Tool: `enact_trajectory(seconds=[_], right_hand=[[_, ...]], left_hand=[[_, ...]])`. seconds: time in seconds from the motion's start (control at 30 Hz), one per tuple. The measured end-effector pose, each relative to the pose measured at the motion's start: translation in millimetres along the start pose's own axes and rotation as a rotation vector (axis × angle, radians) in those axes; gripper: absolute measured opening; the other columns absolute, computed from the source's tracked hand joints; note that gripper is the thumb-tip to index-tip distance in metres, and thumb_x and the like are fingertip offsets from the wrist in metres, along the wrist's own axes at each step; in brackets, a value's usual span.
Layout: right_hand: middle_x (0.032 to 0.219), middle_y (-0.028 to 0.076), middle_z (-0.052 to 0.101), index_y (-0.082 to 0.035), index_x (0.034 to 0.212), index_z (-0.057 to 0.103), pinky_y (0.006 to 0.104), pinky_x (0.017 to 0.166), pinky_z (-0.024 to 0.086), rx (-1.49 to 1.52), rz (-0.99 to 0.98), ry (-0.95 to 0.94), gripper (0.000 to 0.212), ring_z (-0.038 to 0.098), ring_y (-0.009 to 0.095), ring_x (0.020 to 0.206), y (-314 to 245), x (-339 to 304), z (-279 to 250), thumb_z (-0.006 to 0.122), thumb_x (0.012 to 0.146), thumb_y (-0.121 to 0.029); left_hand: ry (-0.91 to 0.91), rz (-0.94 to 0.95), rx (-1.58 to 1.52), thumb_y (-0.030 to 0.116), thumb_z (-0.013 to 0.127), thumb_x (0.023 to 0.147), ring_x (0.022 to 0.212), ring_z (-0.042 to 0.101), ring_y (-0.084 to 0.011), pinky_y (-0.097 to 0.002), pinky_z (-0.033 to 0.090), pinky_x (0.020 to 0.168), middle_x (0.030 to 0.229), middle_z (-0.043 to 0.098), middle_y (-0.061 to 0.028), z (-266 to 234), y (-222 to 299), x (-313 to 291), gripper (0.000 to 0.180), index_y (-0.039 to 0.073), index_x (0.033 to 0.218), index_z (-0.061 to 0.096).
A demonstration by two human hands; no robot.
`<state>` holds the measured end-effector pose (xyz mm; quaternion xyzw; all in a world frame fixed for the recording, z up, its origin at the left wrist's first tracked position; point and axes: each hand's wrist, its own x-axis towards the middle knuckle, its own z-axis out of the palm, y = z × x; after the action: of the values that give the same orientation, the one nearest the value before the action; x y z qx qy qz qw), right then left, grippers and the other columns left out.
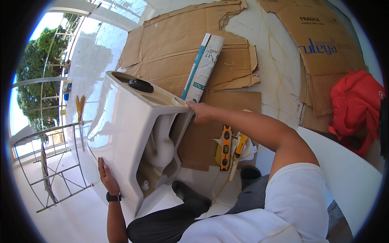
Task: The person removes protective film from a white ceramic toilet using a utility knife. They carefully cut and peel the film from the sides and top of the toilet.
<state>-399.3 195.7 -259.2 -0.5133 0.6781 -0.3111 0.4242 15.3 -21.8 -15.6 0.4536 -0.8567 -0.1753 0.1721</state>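
A white ceramic toilet (139, 121) stands in front of me, left of centre, with its hollow side and curved inner drain pipe (163, 148) facing me. My left hand (108, 178) lies flat on its smooth outer wall, fingers stretched out. My right hand (198, 112) is closed round the toilet's upper right corner; part of its fingers is hidden. A black rounded object (141, 85) rests at the opening on top. Right of the toilet, an orange spirit level (226, 148) lies on the floor beside a yellow utility knife (241, 145).
Flattened cardboard (170, 44) covers the floor ahead, with a long white-and-teal carton (204, 67) on it. A red backpack (354, 107) sits at right, by a large cardboard sheet (320, 48). Metal scaffolding (54, 174) stands at left. A thin yellow cord (276, 77) crosses the tiles.
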Motion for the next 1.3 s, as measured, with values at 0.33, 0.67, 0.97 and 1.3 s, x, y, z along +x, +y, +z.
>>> enact_trajectory(seconds=[0.33, 0.67, 0.97, 1.3], right_hand=[[0.124, 0.030, 0.068, 0.002, 0.151, 0.043, 0.0463, 0.100, 0.054, -0.043, 0.034, -0.048, 0.079, 0.066, 0.043, 0.117, 9, 0, -14, 0.070, 0.079, -0.017], [0.131, 0.020, 0.068, -0.005, 0.152, 0.050, 0.0435, 0.103, 0.053, -0.071, 0.094, -0.083, 0.083, 0.064, 0.034, 0.124, 29, -7, -52, 0.075, 0.073, -0.015], [0.127, 0.018, 0.070, -0.007, 0.157, 0.042, 0.0447, 0.089, 0.061, 0.204, 0.190, -0.341, 0.090, 0.071, 0.034, 0.106, 23, 5, -30, 0.077, 0.076, -0.016], [0.128, 0.019, 0.069, -0.012, 0.165, 0.027, 0.0440, 0.087, 0.061, -0.105, 0.013, -0.230, 0.101, 0.071, 0.035, 0.107, 21, 42, -16, 0.078, 0.078, -0.017]], left_hand=[[-0.014, 0.008, -0.017, 0.027, 0.043, 0.112, 0.151, 0.038, -0.0276, -0.0393, 0.025, 0.125, 0.162, 0.043, -0.0158, -2, 3, -1, 0.050, -0.001, 0.153, 0.047], [-0.006, -0.012, -0.053, 0.028, 0.044, 0.112, 0.151, 0.038, -0.0263, -0.0390, 0.026, 0.125, 0.162, 0.044, -0.0152, -1, 2, -1, 0.051, -0.001, 0.153, 0.046], [-0.020, -0.009, -0.040, 0.025, 0.043, 0.112, 0.151, 0.037, -0.0261, -0.0390, 0.025, 0.125, 0.162, 0.043, -0.0154, -3, 5, -3, 0.050, -0.001, 0.154, 0.046], [-0.029, -0.017, -0.011, 0.024, 0.043, 0.112, 0.152, 0.036, -0.0271, -0.0388, 0.024, 0.125, 0.163, 0.041, -0.0159, -3, 8, -2, 0.050, -0.002, 0.154, 0.044]])
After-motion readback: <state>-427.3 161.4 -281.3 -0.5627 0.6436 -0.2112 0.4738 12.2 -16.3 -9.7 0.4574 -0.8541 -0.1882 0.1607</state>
